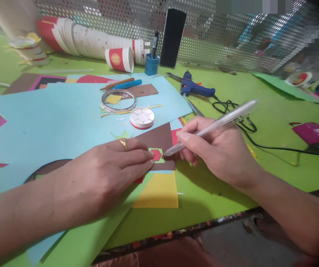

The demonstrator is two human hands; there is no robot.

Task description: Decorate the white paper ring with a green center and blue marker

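My left hand [114,167] lies flat with its fingers stretched out, their tips on the left edge of a small red hexagon [156,155]. That hexagon rests on a light green square [160,161], which lies on brown paper [159,137]. My right hand [209,148] is closed around a clear pen [220,121], tilted with its tip at the hexagon's right side. Behind the hands, a round white piece with black lines [142,116] sits near a ring [118,101]. Yellow paper [159,191] sticks out below the brown sheet.
Light blue sheets [50,118] cover the left. At the back are stacked paper cups [87,40], a blue pot [151,64] holding a marker and an upright phone [173,39]. A blue glue gun [195,87] and its cable lie behind my right hand, with a magenta device [315,137] farther right.
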